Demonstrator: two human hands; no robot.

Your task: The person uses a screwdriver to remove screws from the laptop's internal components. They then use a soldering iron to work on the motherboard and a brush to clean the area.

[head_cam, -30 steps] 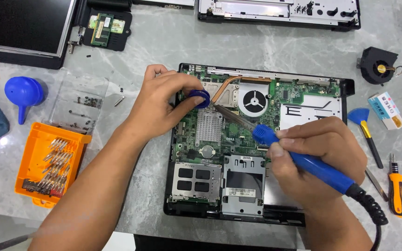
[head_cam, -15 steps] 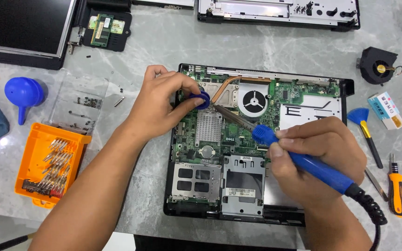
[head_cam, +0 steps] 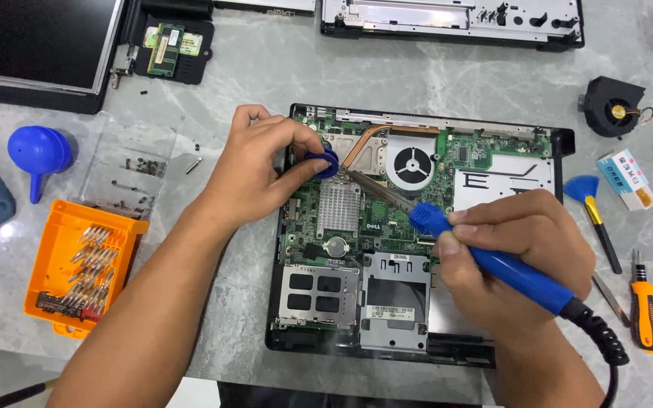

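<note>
Right hand clenched on blue soldering iron, tip centre-frame. Left hand pinching small blue ring. Risk: slip scorches motherboard, fingers.

I note the soldering iron, blue-handled with a black coiled cord, lying slantwise over the opened laptop base, its metal tip aimed up-left toward the small round blue tin. The tin sits at the green board's upper-left corner, beside the copper heat pipe.
</note>
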